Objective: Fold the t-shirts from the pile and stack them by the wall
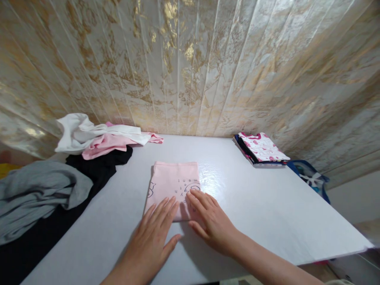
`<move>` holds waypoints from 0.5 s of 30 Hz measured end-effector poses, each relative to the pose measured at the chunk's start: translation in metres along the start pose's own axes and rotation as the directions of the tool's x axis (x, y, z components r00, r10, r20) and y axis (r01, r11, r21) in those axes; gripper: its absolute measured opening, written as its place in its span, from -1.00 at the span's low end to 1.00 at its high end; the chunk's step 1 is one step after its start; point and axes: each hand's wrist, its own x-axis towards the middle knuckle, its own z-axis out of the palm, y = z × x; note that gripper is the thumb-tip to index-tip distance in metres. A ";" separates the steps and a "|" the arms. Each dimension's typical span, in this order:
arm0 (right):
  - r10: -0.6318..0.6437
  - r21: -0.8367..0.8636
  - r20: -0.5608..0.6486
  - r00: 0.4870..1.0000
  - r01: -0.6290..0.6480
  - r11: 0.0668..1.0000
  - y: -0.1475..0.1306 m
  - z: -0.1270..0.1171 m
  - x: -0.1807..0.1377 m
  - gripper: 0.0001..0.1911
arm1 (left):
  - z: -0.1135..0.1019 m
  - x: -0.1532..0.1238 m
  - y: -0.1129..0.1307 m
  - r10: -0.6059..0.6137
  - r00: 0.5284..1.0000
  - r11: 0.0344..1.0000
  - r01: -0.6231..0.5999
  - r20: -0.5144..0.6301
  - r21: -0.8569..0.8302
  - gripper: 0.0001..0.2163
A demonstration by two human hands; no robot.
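Observation:
A pink garment (172,176), folded into a near-square with dark lettering and line drawings on it, lies flat in the middle of the white table. My left hand (152,233) rests with fingers stretched out over its near left edge. Over the near right part, my right hand (210,221) lies palm down, fingers extended and touching the cloth. Neither hand grips anything. Part of the print and the near corners are hidden beneath my fingers.
At the back right of the white table (255,217) is a stack of folded clothes (261,148). Loose white and pink clothes (101,136), a black garment (97,164) and a grey garment (44,194) lie on the left. A gold-patterned curtain (184,71) hangs behind; a blue bag (311,178) is beyond the right edge.

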 end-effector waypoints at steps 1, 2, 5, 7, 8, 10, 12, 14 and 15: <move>-0.037 0.010 0.021 0.999 0.037 0.999 -0.002 0.000 -0.004 -0.31 | 0.002 0.001 0.003 0.018 1.000 1.000 -0.018 0.003 -0.015 -0.27; -0.066 0.015 0.044 0.997 0.066 0.998 -0.003 0.001 -0.008 -0.31 | 0.004 0.002 0.005 0.028 1.000 0.999 -0.027 0.009 -0.027 -0.26; -0.096 0.000 0.079 0.992 0.096 0.995 0.001 0.009 -0.019 -0.28 | 0.010 0.002 0.005 0.035 0.999 0.998 -0.033 0.037 -0.047 -0.25; -0.081 -0.004 0.070 0.994 0.081 0.997 0.006 0.013 -0.024 -0.29 | 0.009 0.000 0.001 0.051 0.998 0.998 -0.049 0.041 -0.047 -0.28; -0.074 0.000 0.060 0.995 0.074 0.997 0.008 0.013 -0.025 -0.31 | 0.008 0.000 -0.002 0.066 0.997 0.997 -0.064 0.043 -0.047 -0.30; -0.076 0.015 0.041 0.996 0.076 0.997 0.012 0.011 -0.025 -0.37 | 0.003 -0.001 -0.008 0.093 0.994 0.994 -0.091 0.053 -0.054 -0.33; -0.090 0.028 0.022 0.996 0.089 0.996 0.014 0.008 -0.023 -0.40 | -0.001 -0.001 -0.013 0.090 0.994 0.994 -0.087 0.054 -0.064 -0.34; -0.101 0.028 0.001 0.995 0.101 0.994 0.017 0.005 -0.019 -0.42 | -0.003 -0.001 -0.016 0.071 0.997 0.995 -0.068 0.042 -0.076 -0.35; -0.108 0.022 -0.010 0.994 0.108 0.994 0.018 0.005 -0.017 -0.42 | -0.003 0.000 -0.016 0.064 0.997 0.995 -0.061 0.034 -0.082 -0.37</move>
